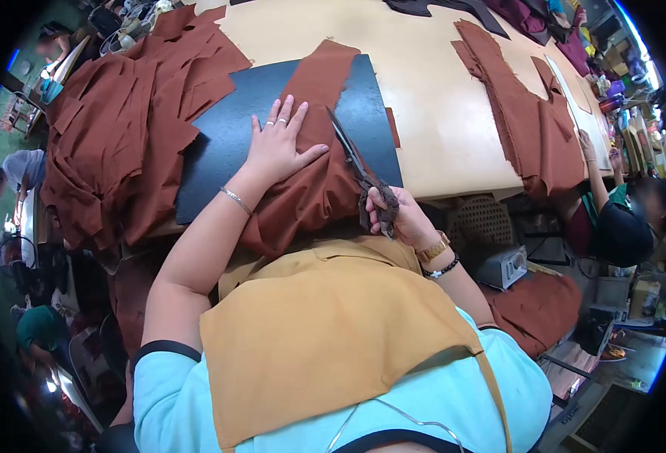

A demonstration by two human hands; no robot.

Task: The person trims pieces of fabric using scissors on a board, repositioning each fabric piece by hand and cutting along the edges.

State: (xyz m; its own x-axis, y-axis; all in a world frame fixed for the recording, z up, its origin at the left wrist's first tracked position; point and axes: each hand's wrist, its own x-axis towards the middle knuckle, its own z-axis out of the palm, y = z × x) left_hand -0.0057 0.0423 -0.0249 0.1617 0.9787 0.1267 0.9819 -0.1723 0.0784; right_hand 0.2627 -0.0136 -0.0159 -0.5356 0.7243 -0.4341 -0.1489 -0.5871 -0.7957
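My left hand (281, 143) lies flat with its fingers spread on a strip of rust-brown fabric (319, 75). The strip runs over a dark board (223, 143), and its near part hangs in folds towards my apron. In my right hand (402, 217) is a pair of scissors (346, 143) with dark wrapping round the handles. Their blades point away from me, along the right edge of the fabric. Whether the blades touch the cloth I cannot tell.
A big heap of rust-brown fabric (121, 128) covers the table's left side. More brown pieces (506, 106) lie at the right on the pale table (431, 98). A person (624, 223) sits at the right end. A grey metal box (503, 266) stands below the table edge.
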